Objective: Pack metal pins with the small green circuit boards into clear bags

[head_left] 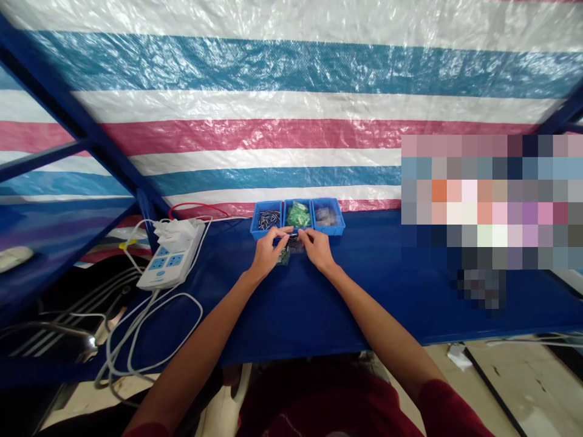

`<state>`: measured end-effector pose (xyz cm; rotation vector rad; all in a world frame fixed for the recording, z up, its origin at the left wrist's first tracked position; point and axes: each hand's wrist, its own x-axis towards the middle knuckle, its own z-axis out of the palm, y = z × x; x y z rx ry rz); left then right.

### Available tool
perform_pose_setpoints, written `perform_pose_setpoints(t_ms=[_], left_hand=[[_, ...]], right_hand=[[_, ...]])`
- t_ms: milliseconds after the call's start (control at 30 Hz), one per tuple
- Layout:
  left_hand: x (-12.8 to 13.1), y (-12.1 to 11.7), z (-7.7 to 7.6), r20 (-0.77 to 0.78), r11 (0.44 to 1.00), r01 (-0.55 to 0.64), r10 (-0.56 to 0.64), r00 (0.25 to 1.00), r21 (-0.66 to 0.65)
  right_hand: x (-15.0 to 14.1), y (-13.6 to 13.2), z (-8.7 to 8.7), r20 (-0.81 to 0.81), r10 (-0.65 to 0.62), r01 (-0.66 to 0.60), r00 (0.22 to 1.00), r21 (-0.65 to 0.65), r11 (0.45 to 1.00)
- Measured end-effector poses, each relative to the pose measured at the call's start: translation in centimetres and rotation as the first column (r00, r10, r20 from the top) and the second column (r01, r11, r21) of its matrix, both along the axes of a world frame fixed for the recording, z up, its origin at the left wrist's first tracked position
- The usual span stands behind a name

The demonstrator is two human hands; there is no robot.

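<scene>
Both my hands meet on the blue table (319, 303), just in front of three small blue bins. My left hand (268, 250) is closed in a pinch on a small dark part and rests over a small green circuit board (283, 257). My right hand (316, 247) pinches the other end of that small part (294, 235). The left bin (266, 219) holds thin metal pins, the middle bin (298, 215) holds green boards, and the right bin (326, 215) holds clear-bagged pieces.
A white power strip (170, 258) with plugged adapters and looping white cables (150, 328) lies at the left. A striped tarp (291, 109) hangs behind the table. Blue frame bars (68, 115) run at the left. A blurred area covers the right.
</scene>
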<state>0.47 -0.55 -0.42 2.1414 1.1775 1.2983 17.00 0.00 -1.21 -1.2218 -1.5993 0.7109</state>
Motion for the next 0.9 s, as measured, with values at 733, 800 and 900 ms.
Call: perform_pose_setpoints(t_ms=[733, 800, 900], left_hand=[[-1.0, 1.1, -0.9, -0.218, 0.996, -0.047, 0.062, 0.974, 0.076], [-1.0, 1.1, -0.9, -0.257, 0.989, -0.032, 0.069, 0.964, 0.145], [-1.0, 1.1, -1.0, -0.256, 0.986, 0.013, 0.030, 0.966, 0.166]], right_hand=[[0.2, 0.0, -0.2, -0.029, -0.026, 0.026, 0.999, 0.001, 1.000], [0.2, 0.0, -0.2, -0.027, -0.025, 0.025, 0.999, 0.001, 1.000], [0.3, 0.0, -0.1, -0.016, -0.028, 0.028, 0.999, -0.002, 1.000]])
